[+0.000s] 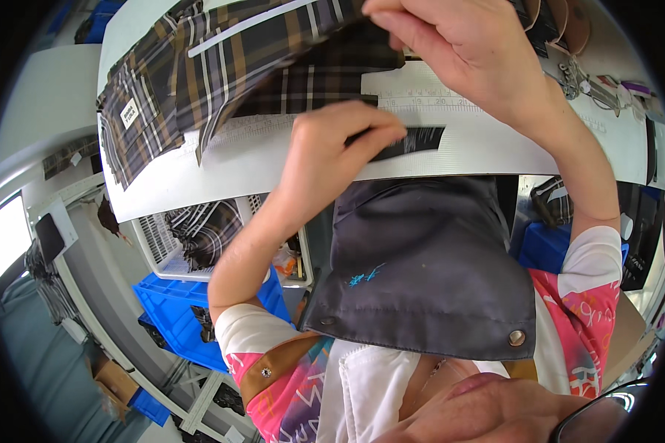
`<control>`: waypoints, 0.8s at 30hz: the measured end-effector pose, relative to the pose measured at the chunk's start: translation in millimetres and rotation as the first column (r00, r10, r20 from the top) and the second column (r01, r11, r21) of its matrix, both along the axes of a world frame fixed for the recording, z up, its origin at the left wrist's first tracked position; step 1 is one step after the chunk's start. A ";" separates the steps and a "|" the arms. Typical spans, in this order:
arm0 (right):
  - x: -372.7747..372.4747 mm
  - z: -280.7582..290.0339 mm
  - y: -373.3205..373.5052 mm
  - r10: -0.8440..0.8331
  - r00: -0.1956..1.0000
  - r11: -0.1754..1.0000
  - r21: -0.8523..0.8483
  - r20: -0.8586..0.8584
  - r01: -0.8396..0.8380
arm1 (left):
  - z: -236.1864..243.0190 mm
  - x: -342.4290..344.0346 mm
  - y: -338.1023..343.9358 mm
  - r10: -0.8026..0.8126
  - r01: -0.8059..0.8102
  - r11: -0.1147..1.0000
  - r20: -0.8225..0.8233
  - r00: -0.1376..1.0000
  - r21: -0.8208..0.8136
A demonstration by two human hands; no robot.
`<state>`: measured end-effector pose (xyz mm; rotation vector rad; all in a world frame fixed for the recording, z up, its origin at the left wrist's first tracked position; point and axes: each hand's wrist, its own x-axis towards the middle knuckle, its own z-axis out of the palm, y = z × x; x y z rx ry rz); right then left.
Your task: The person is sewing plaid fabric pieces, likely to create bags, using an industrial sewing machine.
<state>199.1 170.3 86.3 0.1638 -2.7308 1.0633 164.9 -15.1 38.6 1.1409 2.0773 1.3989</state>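
My right hand point(465, 52) is at the top middle, thumb and fingers pinched on the edge of dark plaid fabric point(273, 52), which slants down toward the left. A pale narrow strip point(240, 31) lies across that fabric. My left hand point(332, 148), blurred, is lower, fingers curled and pinched above the white table point(510, 140); what they hold, if anything, is hidden. Just beside its fingertips lies a short black strip point(421, 140). Printed ruler scales point(480, 96) run under the fabric. More plaid pieces point(140, 111), one with a small white label, lie at the left.
A white basket point(151, 247) with plaid pieces and blue crates point(185, 317) sit below the table at left. A dark apron point(421, 266) covers my lap. At right are a blue bin point(536, 247) and metal tools point(576, 81) on the table's back corner.
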 end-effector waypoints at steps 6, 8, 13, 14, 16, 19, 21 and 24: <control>8.5 -39.7 0.9 0.204 0.758 0.978 0.105 -0.619 -0.178 | -9.6 -75.1 45.6 0.192 -0.280 0.946 0.413 0.890 0.163; 19.5 -58.5 0.9 0.414 0.850 0.887 0.356 -0.325 -0.295 | -25.1 -106.2 38.4 0.081 -0.257 0.927 0.523 0.848 0.273; 23.6 -76.7 -8.6 0.443 0.893 0.833 0.403 -0.077 -0.378 | -19.2 -98.7 36.4 -0.020 -0.064 0.984 0.459 0.888 0.167; 26.0 -76.2 -6.2 0.455 0.889 0.826 0.398 -0.051 -0.399 | -18.8 -97.6 36.0 -0.039 -0.008 0.992 0.367 0.929 0.126; 31.8 -75.4 -5.1 0.471 0.881 0.830 0.357 -0.038 -0.428 | -17.6 -101.1 34.1 -0.003 0.007 1.000 0.239 0.971 -0.015; 37.1 -75.5 -7.1 0.472 0.881 0.838 0.327 -0.034 -0.436 | -6.7 -108.0 40.1 0.058 -0.025 0.975 0.144 0.988 -0.221; 38.0 -74.1 -9.2 0.456 0.890 0.852 0.302 -0.025 -0.428 | -7.0 -112.4 45.9 0.061 -0.029 0.975 0.138 0.988 -0.222; 37.7 -72.9 -9.8 0.456 0.889 0.853 0.293 -0.021 -0.431 | -5.6 -114.8 52.8 0.057 -0.025 0.976 0.144 0.988 -0.218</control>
